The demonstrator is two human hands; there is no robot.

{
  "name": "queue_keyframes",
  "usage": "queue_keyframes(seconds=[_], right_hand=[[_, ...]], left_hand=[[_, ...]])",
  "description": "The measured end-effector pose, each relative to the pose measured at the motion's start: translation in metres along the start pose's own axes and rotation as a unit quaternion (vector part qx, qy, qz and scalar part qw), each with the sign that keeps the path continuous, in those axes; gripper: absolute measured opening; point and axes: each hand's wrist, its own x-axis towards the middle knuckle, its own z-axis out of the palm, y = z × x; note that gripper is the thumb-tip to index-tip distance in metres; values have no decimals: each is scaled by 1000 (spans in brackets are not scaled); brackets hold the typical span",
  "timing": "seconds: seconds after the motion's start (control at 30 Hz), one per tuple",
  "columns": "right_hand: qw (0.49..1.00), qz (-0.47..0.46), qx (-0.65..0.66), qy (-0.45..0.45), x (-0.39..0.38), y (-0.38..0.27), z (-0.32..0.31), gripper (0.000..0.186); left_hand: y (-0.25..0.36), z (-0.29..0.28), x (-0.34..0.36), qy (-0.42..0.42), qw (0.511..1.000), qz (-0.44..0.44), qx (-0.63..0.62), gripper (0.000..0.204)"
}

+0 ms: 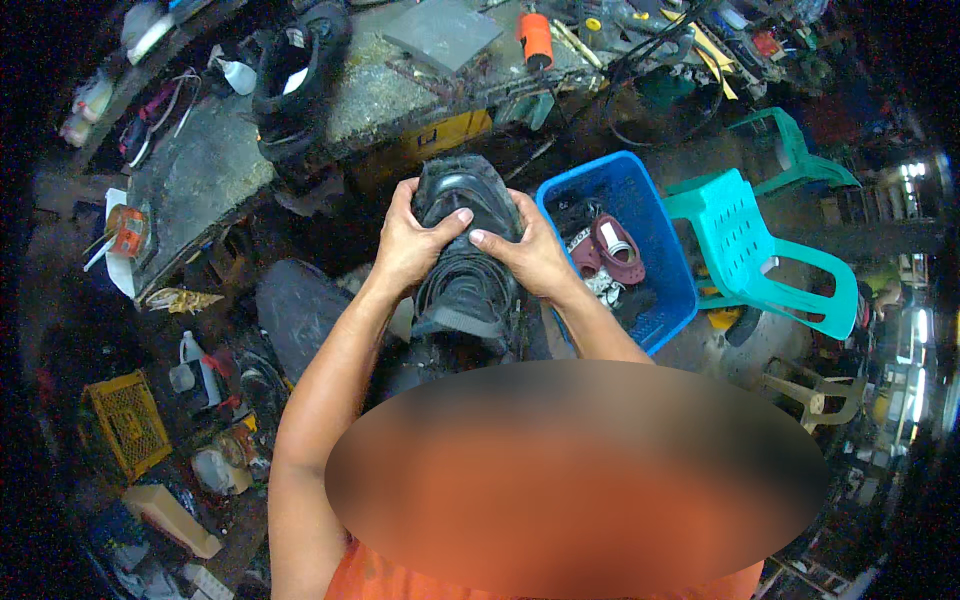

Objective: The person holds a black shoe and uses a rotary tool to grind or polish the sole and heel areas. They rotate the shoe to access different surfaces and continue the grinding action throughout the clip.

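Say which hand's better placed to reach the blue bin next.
Probably the right hand: it grips the side of the black shoe nearer the blue bin; the left hand holds the opposite side.

Obstacle beside right grip (537,258): blue bin (676,272)

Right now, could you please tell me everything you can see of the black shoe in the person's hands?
The black shoe has a smooth, glossy area toward the toe, perhaps leather or synthetic, with dark, lace-like rows behind it. A duller dark layer shows around the toe; whether that is the sole is unclear. It is held in front of the person, toe pointing away, left of the blue bin. The left hand and right hand clasp its sides, thumbs on top.
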Motion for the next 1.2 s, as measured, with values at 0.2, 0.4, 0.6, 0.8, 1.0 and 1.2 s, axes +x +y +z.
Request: queue_keyframes(seconds=[0.2, 0.4, 0.6, 0.8, 1.0, 1.2], right_hand=[[865, -163, -454, 135, -18, -26, -25, 80], [783, -295, -542, 74, -12, -26, -4, 27], [678, -290, -669, 91, 0, -22, 1, 35], [859, -104, -500, 46, 2, -18, 9, 50], [879, -141, -434, 137, 19, -11, 10, 29], [884, -221, -411, 8, 37, -39, -18, 30]], left_hand=[[-13, 1, -3, -14, 995, -24, 100, 76], [-6, 6, 2, -22, 980, -20, 198, 85], [-11, 10, 11, -3, 970, -12, 241, 91], [-7, 18, 15, 39, 960, 20, 275, 91], [-3, 21, 11, 42, 964, -2, 263, 89], [-4, 8, 4, 52, 982, -8, 182, 87]])
